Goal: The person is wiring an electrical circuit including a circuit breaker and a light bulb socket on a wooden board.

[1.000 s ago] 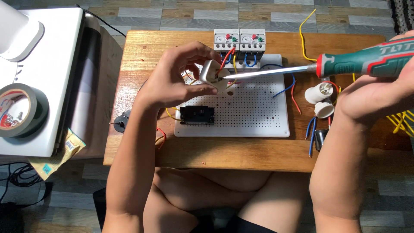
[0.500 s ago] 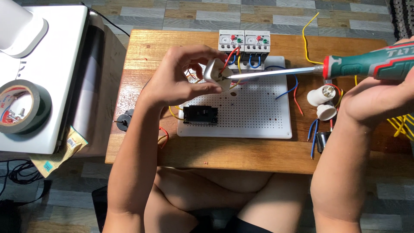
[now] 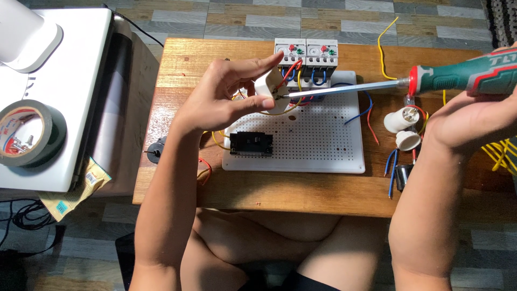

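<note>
My left hand [image 3: 223, 97] pinches a small white plastic fitting [image 3: 269, 89] above the white perforated board [image 3: 318, 145]. My right hand [image 3: 471, 118] grips a screwdriver [image 3: 458, 80] with a green and red handle; its long metal shaft runs left and the tip meets the fitting's side. Red, yellow and blue wires lead from under the fitting toward two white relay units [image 3: 306, 56] at the board's far edge. A black switch block [image 3: 251, 143] sits on the board's near left.
Two white lamp sockets [image 3: 404, 126] with wires lie right of the board on the wooden table [image 3: 177, 59]. Yellow wires [image 3: 498, 153] trail at the right edge. On the left, a white case [image 3: 70, 81] carries a roll of black tape [image 3: 29, 133].
The view has drifted slightly, so everything sits a little lower right. The fitting stays pinched and the screwdriver tip stays against it.
</note>
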